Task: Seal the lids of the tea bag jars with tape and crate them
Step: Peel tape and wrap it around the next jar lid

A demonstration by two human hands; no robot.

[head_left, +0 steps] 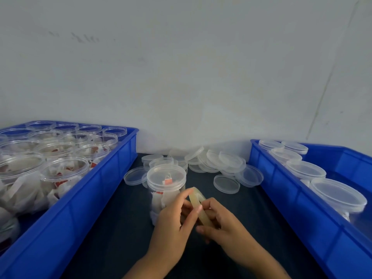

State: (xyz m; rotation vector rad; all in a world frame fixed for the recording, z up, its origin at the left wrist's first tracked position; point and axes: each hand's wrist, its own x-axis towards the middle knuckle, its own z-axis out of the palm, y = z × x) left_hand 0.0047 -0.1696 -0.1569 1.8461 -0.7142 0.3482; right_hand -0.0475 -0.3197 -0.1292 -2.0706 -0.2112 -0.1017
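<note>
A clear jar of tea bags (164, 190) with its lid (166, 176) on stands on the dark table, in the middle. Just in front of it, both hands hold a yellowish roll of clear tape (198, 204) on edge. My left hand (173, 220) pinches the roll's upper part with thumb and forefinger, and partly hides the jar's lower right side. My right hand (221, 220) grips the roll from the right and below. Whether a strip is peeled off I cannot tell.
A blue crate (112, 170) at left holds several lidless jars of tea bags (64, 174). A blue crate (281, 190) at right holds several lidded jars (338, 194). Loose clear lids (219, 162) lie heaped behind the jar, against the white wall.
</note>
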